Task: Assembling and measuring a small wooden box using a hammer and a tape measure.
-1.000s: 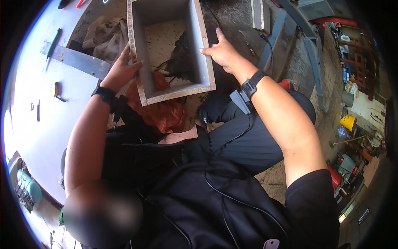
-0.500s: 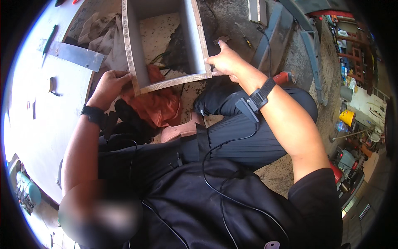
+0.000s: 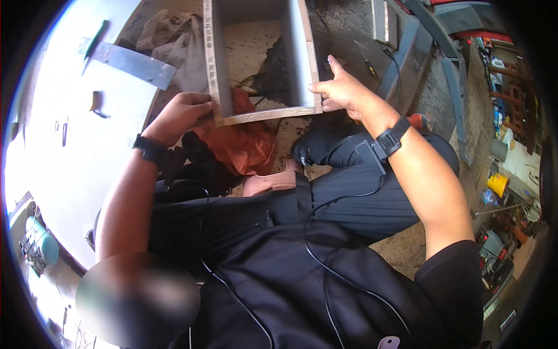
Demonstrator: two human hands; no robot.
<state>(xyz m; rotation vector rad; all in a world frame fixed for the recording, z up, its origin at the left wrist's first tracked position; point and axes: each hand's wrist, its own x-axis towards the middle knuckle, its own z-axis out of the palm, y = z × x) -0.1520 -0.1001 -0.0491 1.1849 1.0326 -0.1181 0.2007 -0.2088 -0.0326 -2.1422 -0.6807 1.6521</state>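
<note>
Head view: your left hand (image 3: 179, 116) and right hand (image 3: 349, 96) are gripping the wooden box frame (image 3: 269, 115) in front of you; its visible walls (image 3: 297, 52) are standing joined, what's left isn't showing.

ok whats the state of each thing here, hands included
box: open right through, held
left hand: pinching the box's left edge
right hand: gripping its right edge
orange cloth: crumpled
pale cloth: crumpled
screwdriver: lying down

Wooden frame (image 3: 270, 115) — rough-edged, matt inside, smooth metal strip (image 3: 135, 63)
</note>
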